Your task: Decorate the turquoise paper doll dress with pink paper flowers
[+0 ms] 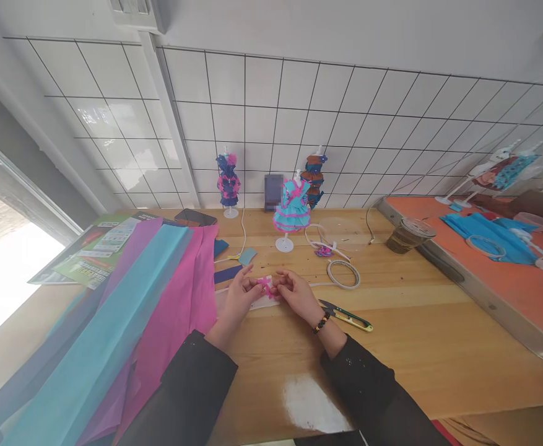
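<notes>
My left hand [239, 295] and my right hand [298, 293] meet over the wooden table, thumbs and fingers pinched from both sides on a small pink crepe-paper piece [266, 284] with some white on it. Its exact shape is too small to make out. Just below it lies a whitish strip [265, 302], partly hidden by my fingers. Beside my right wrist rest thread snips [348, 316] with a yellow-green handle. A roll of narrow tape [343, 274] lies flat beyond that hand. A dark blue strip [227, 275] lies just behind my left hand.
Pink [182, 272], light blue [108, 328] and purple sheets cover the table's left side. Small mannequins in paper dresses, one blue and pink [292, 207], stand along the tiled wall. A phone [195, 217] lies behind. A brown cup [410, 235] stands near the raised orange surface [498, 272].
</notes>
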